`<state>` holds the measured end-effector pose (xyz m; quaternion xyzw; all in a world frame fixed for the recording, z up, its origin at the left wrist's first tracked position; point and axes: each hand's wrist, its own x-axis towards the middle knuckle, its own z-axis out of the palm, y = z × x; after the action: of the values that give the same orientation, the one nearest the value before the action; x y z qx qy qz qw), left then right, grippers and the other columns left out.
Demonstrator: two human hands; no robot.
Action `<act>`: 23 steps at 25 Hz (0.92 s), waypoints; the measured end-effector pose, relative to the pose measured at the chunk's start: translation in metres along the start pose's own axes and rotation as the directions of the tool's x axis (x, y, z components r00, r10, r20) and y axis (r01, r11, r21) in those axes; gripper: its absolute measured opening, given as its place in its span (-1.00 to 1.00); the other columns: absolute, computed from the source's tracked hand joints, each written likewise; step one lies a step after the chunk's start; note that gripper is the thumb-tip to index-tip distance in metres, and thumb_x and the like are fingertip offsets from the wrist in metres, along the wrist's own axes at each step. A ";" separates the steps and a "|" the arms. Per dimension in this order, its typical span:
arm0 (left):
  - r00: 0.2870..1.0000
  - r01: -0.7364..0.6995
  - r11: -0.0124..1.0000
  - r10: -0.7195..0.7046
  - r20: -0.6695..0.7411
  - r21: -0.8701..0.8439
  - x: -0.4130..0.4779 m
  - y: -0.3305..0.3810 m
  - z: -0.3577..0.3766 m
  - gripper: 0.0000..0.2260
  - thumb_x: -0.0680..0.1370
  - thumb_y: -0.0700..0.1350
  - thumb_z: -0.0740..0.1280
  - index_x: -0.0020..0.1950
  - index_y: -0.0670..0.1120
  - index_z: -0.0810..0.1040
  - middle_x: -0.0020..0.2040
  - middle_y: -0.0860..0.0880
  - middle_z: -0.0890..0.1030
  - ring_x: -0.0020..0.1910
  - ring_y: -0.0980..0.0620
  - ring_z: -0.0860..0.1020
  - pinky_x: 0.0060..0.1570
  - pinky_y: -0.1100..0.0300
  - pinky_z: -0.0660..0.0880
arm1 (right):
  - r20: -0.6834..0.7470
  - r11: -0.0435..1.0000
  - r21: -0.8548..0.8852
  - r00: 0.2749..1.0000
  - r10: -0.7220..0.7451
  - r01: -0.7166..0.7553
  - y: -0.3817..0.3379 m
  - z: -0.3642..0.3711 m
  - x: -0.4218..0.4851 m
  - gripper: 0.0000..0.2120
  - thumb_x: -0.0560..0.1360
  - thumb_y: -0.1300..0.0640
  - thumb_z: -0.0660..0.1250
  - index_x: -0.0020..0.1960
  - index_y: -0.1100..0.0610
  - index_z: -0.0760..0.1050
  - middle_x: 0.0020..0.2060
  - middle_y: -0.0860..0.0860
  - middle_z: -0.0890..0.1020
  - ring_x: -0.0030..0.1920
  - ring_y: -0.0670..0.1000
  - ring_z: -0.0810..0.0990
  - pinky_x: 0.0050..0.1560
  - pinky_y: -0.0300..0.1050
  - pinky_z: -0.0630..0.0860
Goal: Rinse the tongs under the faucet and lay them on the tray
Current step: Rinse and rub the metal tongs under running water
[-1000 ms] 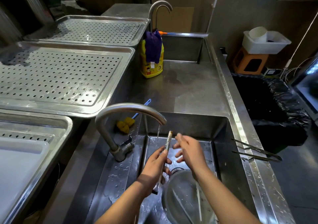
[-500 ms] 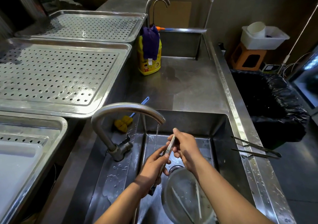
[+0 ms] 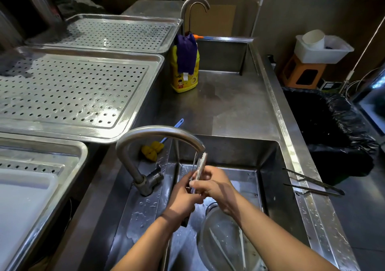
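1. The tongs [image 3: 201,164] stand near upright over the sink [image 3: 270,187], tip right at the faucet [image 3: 158,132] spout, w/ a thin stream running down them.
2. Our left hand [image 3: 183,198] is wrapped round the lower part. Our right hand [image 3: 214,184] is curled round the middle, fingers & thumb on the arms. Both are grasping, neither is free.
3. We judge this as the rinse step, rub phase. Laying them on the tray [image 3: 73,91], off to our left, is not yet done.
4. To do it well we'd slide the right-hand fingers along both arms w/ water running, inner faces too, esp. the tip.
5. Turn the tongs so the stream hits each side, then tilt tip-down so runoff drains away from the grip.
6. Wet steel = slippery, so firm hold w/ the left hand. A glass bowl [image 3: 225,241] sits just below in the sink & a drop could hit it.
7. Shake off over the sink before carrying to the tray.
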<state>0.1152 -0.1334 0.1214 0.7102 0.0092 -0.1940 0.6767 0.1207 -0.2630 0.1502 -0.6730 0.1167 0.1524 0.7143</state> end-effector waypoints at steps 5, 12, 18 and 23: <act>0.999 -0.019 0.998 0.020 -0.025 0.059 -0.003 0.001 -0.002 -0.32 0.19 -0.32 0.33 0.17 0.29 0.52 -0.21 0.22 0.68 -0.40 0.23 0.51 -0.41 0.38 0.41 | -0.203 0.995 0.101 0.979 0.023 -0.003 -0.018 -0.008 0.021 -0.87 0.57 0.16 0.37 -0.10 0.21 0.51 -0.28 0.18 0.62 -0.47 -0.06 0.49 -0.54 -0.23 0.35; 0.997 -0.070 0.997 0.070 -0.014 0.035 0.000 0.006 -0.006 -0.34 0.21 -0.39 0.31 0.12 0.25 0.58 -0.19 0.11 0.68 -0.32 0.17 0.55 -0.36 0.32 0.43 | -0.130 0.995 0.043 0.987 0.096 -0.091 -0.015 -0.001 0.023 -0.59 0.65 -0.07 0.21 -0.12 0.24 0.57 -0.36 0.15 0.67 -0.49 -0.01 0.52 -0.58 -0.23 0.32; 0.997 -0.071 0.997 0.071 -0.007 0.021 0.003 0.008 -0.011 -0.32 0.23 -0.44 0.27 0.32 -0.03 0.53 -0.25 0.10 0.66 -0.36 0.13 0.50 -0.42 0.28 0.39 | 0.010 1.000 -0.004 1.000 0.021 -0.021 -0.006 0.004 0.018 -0.88 0.55 0.14 0.39 -0.09 0.19 0.59 -0.29 0.10 0.70 -0.40 -0.04 0.57 -0.50 -0.23 0.43; 0.998 -0.038 0.999 0.038 -0.045 0.010 -0.004 0.000 -0.010 -0.31 0.23 -0.39 0.26 0.29 0.10 0.53 -0.32 0.06 0.58 -0.37 0.03 0.41 -0.42 0.16 0.34 | -0.073 0.997 0.072 0.997 -0.030 0.035 -0.015 0.005 0.023 -0.94 0.54 0.21 0.39 -0.09 0.20 0.59 -0.32 0.08 0.67 -0.42 -0.04 0.53 -0.51 -0.24 0.43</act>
<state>0.1141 -0.1224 0.1231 0.7174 0.0100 -0.1650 0.6767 0.1472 -0.2575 0.1563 -0.6534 0.1370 0.1120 0.7361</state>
